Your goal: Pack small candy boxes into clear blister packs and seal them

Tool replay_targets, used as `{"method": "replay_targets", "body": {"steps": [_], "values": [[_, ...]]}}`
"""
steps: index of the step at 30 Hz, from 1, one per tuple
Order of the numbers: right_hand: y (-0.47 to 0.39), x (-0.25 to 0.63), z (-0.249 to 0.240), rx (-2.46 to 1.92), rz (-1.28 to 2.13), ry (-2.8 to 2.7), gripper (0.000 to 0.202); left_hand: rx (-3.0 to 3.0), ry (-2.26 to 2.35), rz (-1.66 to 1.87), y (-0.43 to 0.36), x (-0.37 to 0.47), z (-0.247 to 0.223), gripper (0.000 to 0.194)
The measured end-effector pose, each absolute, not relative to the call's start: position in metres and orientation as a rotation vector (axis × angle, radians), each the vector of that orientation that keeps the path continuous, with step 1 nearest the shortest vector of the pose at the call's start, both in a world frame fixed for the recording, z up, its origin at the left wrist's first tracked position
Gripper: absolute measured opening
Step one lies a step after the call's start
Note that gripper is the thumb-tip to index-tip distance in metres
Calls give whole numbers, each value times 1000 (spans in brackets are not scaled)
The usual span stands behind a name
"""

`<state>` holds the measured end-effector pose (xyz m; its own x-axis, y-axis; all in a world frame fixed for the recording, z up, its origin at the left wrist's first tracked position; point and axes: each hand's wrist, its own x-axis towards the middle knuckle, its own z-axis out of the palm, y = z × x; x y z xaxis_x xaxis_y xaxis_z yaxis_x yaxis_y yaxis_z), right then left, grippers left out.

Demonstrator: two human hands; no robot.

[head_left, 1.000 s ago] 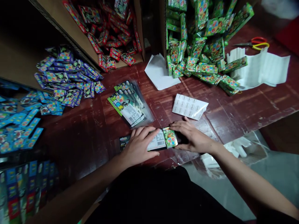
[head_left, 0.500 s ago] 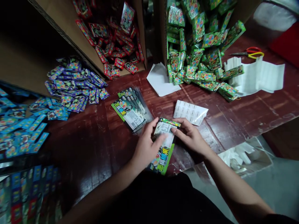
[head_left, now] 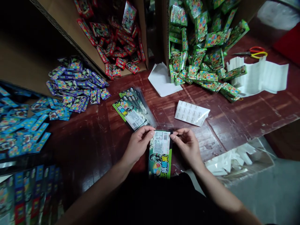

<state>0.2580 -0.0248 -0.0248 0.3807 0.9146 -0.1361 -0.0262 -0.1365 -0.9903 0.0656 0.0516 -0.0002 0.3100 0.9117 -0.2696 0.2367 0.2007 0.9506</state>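
Note:
Close to my body I have a green and black printed candy bag (head_left: pixel 160 159) with a white barcode label (head_left: pixel 161 142) near its far end. My left hand (head_left: pixel 138 144) pinches its far left corner between thumb and fingers. At the opposite corner, my right hand (head_left: pixel 187 144) grips the edge the same way. A clear plastic strip extends past the bag's far edge. Just beyond my left hand lies a fanned stack of similar bags (head_left: pixel 133 107). A folded sheet of round stickers (head_left: pixel 191 113) rests past my right hand.
Cartons spill small red packets (head_left: pixel 117 40) and green packets (head_left: pixel 199 53) at the back. Purple packets (head_left: pixel 76 84) and blue packets (head_left: pixel 28 125) are heaped left. Scissors (head_left: pixel 254 53) and white label strips (head_left: pixel 264 76) lie right. A bin of white scraps (head_left: pixel 234 159) stands below the table edge.
The bag has straightened and now shows its barcode label uncovered. My left thumb has moved off the label to the corner, and both hands have spread to opposite corners.

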Motion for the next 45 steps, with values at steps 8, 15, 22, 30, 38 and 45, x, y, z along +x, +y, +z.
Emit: {"method": "replay_targets", "body": {"steps": [8, 15, 22, 30, 38, 45], "values": [[-26, 262, -15, -1479, 1101, -982, 25, 1147, 1134, 753, 50, 77, 0, 17], [-21, 272, -7, -1360, 1023, -1163, 32, 990, 1039, 740, 57, 71, 2, 49], [-12, 275, 10, -1499, 1139, -1147, 23, 1344, 991, 493, 74, 62, 26, 20], [-3, 278, 21, -1569, 1206, -1030, 29, 1310, 989, 374, 93, 70, 31, 23], [-13, 293, 18, -1421, 1208, -1321, 18, 1374, 875, 264, 102, 62, 23, 22], [53, 377, 18, -1653, 434, -1714, 26, 1812, 579, 248, 122, 113, 29, 7]]}}
